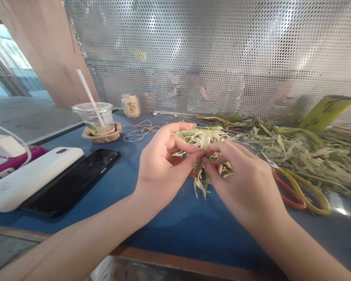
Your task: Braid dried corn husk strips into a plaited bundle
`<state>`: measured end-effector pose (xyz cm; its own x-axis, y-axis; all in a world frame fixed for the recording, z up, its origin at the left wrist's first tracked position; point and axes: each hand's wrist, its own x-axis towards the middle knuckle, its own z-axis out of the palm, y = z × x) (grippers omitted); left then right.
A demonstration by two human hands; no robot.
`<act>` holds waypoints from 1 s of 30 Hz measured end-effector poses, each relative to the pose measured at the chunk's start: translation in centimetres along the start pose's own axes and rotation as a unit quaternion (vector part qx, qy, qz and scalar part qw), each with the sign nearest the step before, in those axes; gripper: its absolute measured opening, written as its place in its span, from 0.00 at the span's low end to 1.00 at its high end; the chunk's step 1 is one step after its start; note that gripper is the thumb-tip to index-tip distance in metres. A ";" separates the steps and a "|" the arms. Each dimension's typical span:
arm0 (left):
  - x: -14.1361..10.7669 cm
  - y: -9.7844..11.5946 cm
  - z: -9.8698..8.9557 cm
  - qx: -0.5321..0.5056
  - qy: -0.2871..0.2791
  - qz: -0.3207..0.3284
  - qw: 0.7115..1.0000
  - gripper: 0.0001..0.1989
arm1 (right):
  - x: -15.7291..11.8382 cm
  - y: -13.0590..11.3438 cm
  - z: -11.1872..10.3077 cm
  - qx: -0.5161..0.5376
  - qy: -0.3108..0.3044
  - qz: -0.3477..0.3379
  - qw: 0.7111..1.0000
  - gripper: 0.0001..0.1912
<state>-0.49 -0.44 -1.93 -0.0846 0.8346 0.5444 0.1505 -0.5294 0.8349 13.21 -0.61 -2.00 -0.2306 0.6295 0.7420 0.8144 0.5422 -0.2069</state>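
My left hand [160,168] and my right hand [245,175] meet over the blue table [175,230], thumbs and forefingers pinched together tip to tip. From between their fingertips a small white flower [204,139] sticks up, its lower part hidden by the fingers. Dry, curled leaves [201,185] hang just below the pinch; whether they join the flower I cannot tell. Behind the hands lies a bunch of pale green stems [213,133]. Scissors [300,191] with red and yellow handles rest right of my right hand, blades partly under leaves.
Wilted leafy stems [304,152] spread over the table's right side, near a yellow-green tube [327,113]. At left are a black phone [76,181], a white power bank [38,173], a straw cup [95,117], loose string [140,130] and a jar [130,105]. A perforated metal panel [169,47] stands behind.
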 end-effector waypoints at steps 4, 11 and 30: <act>0.1 -0.4 -0.3 0.053 -0.023 0.026 0.998 0.22 | 0.2 0.0 0.0 0.005 -0.046 -0.027 0.999 0.05; 0.5 -0.2 -0.5 0.004 -0.078 -0.007 0.997 0.25 | 1.0 0.9 -1.3 0.209 -0.197 0.064 0.956 0.04; -1.0 -0.3 -1.5 0.171 -0.243 0.255 0.920 0.34 | 1.9 3.7 -4.5 0.207 -0.352 -0.073 0.910 0.09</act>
<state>-1.89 -1.30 -2.62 0.5213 0.5052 0.6878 0.3573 -0.8611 0.3616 18.16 0.08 1.51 -0.7228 0.6560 0.2176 0.5115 0.7195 -0.4698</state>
